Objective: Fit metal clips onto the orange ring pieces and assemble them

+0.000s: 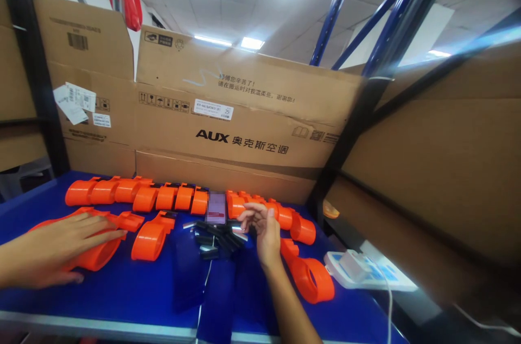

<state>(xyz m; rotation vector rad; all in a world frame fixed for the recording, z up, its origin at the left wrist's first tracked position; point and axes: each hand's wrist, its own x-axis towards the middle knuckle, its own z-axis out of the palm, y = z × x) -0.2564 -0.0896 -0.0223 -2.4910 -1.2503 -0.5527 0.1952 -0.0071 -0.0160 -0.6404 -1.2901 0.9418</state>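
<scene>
My left hand (77, 243) is open, palm down with fingers stretched, over bright orange rolled bands (97, 257) at the left of the blue tabletop. It partly covers them. Another orange band (148, 241) lies just right of it. My right hand (262, 230) is raised near the middle, fingers apart and loosely bent, with nothing plainly held. Its fingertips are near a pile of small black pieces with shiny ends (222, 240) and in front of the back row of orange bands (285, 217). Whether the fingertips touch a piece I cannot tell.
A phone (216, 208) leans among the back row, with more orange bands (103, 192) to its left. Dark blue strips (217, 295) hang toward the front edge. At right are an orange band (313, 281) and a white power strip (382, 273). Cardboard (244, 116) walls the back.
</scene>
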